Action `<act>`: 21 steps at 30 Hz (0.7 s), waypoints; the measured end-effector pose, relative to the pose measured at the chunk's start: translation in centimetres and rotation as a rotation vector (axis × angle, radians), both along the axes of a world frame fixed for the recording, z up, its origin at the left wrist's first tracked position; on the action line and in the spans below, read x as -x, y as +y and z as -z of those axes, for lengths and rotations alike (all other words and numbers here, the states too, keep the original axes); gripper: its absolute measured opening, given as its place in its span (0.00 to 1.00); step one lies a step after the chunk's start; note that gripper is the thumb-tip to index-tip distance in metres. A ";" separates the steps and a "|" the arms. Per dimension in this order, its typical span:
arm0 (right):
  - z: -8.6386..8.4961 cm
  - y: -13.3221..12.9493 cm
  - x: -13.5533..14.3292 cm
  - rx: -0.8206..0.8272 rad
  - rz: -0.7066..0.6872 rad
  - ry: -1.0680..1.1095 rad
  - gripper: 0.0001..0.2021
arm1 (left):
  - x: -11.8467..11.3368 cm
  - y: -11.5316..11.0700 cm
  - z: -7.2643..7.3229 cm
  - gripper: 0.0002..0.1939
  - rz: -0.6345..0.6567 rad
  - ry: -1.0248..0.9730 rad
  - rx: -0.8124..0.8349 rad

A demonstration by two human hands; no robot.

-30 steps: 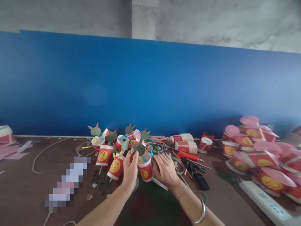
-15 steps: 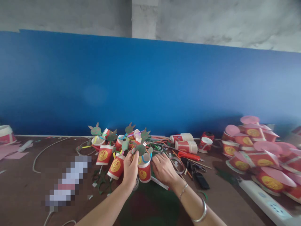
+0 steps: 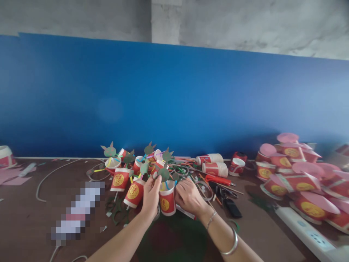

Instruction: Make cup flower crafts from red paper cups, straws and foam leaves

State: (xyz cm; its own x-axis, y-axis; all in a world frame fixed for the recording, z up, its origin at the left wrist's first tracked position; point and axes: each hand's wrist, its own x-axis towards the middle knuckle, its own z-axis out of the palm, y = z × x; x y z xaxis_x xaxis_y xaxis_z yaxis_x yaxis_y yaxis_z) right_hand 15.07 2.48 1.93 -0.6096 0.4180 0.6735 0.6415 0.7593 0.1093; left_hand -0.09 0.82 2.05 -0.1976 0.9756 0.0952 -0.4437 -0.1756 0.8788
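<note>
A red and white paper cup with a yellow emblem is held up between my two hands. My left hand is closed, thumb and fingers pinching a green paper cutout at the cup's rim. Blue and yellow strips show inside the cup's mouth. My right hand is curled against the cup's right side, beside a blue strip with a small green piece; what its fingers grip is hidden. Close by on the left are finished-looking cups with green animal-head cutouts, such as one red cup on a stick.
Stacked paper cups lie behind my right hand, near an orange-red tool and black scissors. Cups with pink discs pile up at the right, beside a white power strip. A blue panel stands behind the table.
The paper cup has dropped slightly and tilted between my hands. Both hands stay in nearly the same place and pose.
</note>
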 end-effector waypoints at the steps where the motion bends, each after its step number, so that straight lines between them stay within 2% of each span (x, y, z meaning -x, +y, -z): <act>1: 0.0 -0.1 0.0 0.002 -0.005 0.002 0.10 | 0.0 0.0 0.0 0.13 0.011 -0.017 0.006; 11: -0.3 -0.3 0.0 0.030 -0.014 0.022 0.10 | -0.2 -0.3 -0.6 0.15 0.033 -0.102 0.033; 16: -0.2 -0.2 -0.3 0.104 0.016 0.066 0.10 | -0.1 -0.2 -0.5 0.19 -0.034 -0.112 0.055; 21: -0.1 -0.6 -0.3 0.201 0.063 0.156 0.10 | -0.2 -0.1 -0.1 0.19 -0.074 -0.107 0.060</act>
